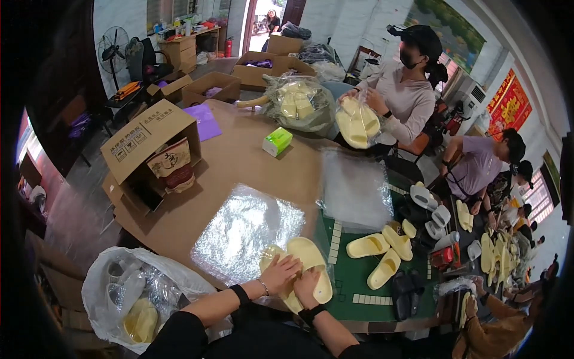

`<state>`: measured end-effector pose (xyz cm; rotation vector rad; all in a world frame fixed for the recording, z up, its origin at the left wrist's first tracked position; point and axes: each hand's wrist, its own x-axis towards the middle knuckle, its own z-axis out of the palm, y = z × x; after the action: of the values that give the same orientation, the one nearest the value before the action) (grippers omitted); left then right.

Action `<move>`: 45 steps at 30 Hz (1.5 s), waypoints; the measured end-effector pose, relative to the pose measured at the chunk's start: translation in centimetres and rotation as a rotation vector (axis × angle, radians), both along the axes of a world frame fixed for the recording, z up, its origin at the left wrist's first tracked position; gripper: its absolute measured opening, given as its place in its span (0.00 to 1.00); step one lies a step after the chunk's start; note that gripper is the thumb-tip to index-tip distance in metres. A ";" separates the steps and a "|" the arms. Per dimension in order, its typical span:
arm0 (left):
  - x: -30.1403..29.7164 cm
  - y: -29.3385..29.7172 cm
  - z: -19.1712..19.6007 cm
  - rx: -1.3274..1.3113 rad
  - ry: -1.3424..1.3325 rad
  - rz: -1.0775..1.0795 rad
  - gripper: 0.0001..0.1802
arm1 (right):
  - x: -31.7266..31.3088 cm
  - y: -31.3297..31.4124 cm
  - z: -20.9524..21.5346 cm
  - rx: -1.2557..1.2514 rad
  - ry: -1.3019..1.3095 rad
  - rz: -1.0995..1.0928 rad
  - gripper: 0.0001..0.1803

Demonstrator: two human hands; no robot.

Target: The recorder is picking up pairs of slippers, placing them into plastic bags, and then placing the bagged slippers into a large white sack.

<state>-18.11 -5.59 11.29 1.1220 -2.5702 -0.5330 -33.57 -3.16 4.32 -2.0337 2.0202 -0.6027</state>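
Two pale yellow slippers (pixel 308 252) lie side by side in front of me, partly on a sheet of clear plastic bags (pixel 248 227). My left hand (pixel 281 275) rests across the left slipper with its fingers stretched out. Beside it my right hand (pixel 307 287) is closed at the inner edge of the right slipper; its fingertips are partly hidden. To the right, several loose yellow slippers (pixel 367 245) sit on a green mat (pixel 347 299). At the lower left, a white sack (pixel 98 293) holds bagged yellow slippers (pixel 141 320).
An open carton (pixel 128 149) stands at the left beside a brown package (pixel 173 167). A green tissue pack (pixel 277 142) sits mid-table; more clear bags (pixel 356 185) lie farther right. Across the table a person (pixel 394 96) holds bagged slippers (pixel 357 122). Black slippers (pixel 406 293) lie at right.
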 end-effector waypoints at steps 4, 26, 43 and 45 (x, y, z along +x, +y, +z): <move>-1.0 1.2 2.4 -0.002 0.081 -0.028 0.25 | 0.3 -2.4 1.3 0.029 -0.075 0.000 0.20; 1.4 2.0 2.1 0.393 -0.208 0.050 0.34 | 0.8 -1.9 -1.6 -0.023 -0.358 0.170 0.32; 7.4 1.8 -14.0 1.040 0.430 1.037 0.17 | -3.6 2.9 -1.6 0.446 -0.794 -0.394 0.33; 6.8 1.5 -13.6 0.963 0.426 1.093 0.15 | -4.2 2.7 -4.7 0.464 -0.815 -0.421 0.32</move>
<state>-11.28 -4.07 -2.35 2.1010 -0.9670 -1.4757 -37.74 -0.48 -0.41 -0.8814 1.8125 -0.7745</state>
